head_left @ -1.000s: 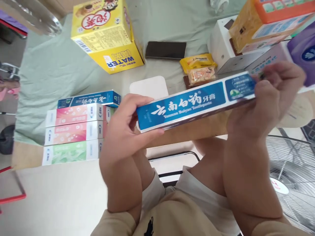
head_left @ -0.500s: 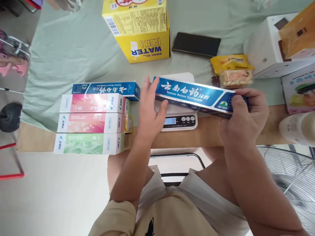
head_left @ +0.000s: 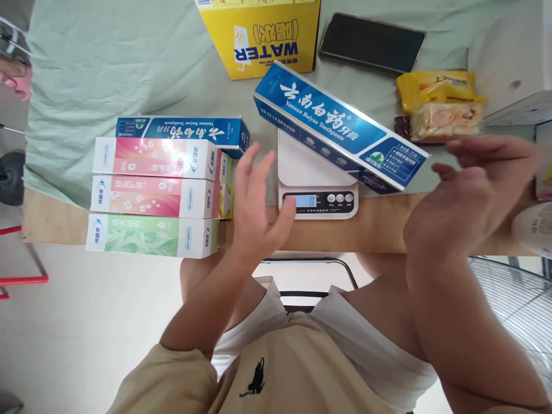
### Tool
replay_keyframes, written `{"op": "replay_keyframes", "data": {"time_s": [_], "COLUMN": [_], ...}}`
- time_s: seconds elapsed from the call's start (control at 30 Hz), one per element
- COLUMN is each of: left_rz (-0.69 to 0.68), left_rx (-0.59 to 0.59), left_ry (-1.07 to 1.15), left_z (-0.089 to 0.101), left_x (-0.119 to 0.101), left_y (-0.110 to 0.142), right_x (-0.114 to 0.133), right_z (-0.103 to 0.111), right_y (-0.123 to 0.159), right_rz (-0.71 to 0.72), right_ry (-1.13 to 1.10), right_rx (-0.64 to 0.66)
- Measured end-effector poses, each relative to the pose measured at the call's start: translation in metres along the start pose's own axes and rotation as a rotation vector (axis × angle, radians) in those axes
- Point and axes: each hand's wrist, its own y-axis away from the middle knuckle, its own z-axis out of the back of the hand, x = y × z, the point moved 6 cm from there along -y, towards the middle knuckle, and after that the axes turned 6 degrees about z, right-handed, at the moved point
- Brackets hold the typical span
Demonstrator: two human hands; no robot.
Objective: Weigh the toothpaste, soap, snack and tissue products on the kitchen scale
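Note:
A blue toothpaste box (head_left: 332, 126) rests slantwise across the white kitchen scale (head_left: 297, 164), its two ends jutting past the platform. My left hand (head_left: 259, 207), open with fingers spread, is at the scale's left side, apart from the box. Just beyond the box's right end is my right hand (head_left: 461, 195), open and holding nothing. To the left of my left hand lie another blue toothpaste box (head_left: 185, 129), two pink-and-white boxes (head_left: 150, 158) and a green-and-white box (head_left: 146, 234), side by side.
A yellow carton (head_left: 271, 43) stands behind the scale, with a black phone (head_left: 373, 43) to its right. Packaged snacks (head_left: 444, 106) and a white box (head_left: 515, 63) are on the right. The wooden table edge (head_left: 336, 238) runs along the front, a fan (head_left: 513, 305) below right.
My right hand has let go of the toothpaste box and drawn back to the right. The box now sits more slanted on the scale. My left hand has moved off its left end.

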Motion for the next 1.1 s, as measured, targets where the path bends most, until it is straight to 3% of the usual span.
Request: {"op": "replay_keyframes", "data": {"time_s": [0.1, 0.2, 0.37, 0.8, 1.1], "left_rz": [-0.096, -0.152, -0.139, -0.126, -0.165], "left_rx": [0.019, 0.007, 0.039, 0.105, 0.104], "left_ry": [-0.022, -0.014, -0.024, -0.012, 0.057], "left_z": [-0.001, -0.006, -0.014, -0.014, -0.018], "left_x": [-0.011, -0.016, -0.013, -0.011, -0.015], "left_y": [0.003, 0.002, -0.002, -0.001, 0.0], "right_x": [-0.009, -0.008, 0.015, 0.012, 0.0], "right_z": [0.013, 0.004, -0.014, -0.011, -0.01], "right_y": [-0.002, 0.001, 0.009, 0.01, 0.006], "right_rz": [0.031, 0.102, 0.277, 0.22, 0.217], "right_ry": [-0.116, -0.096, 0.001, 0.003, 0.144], "right_rx": [-0.084, 0.031, 0.159, 0.178, 0.319]}}
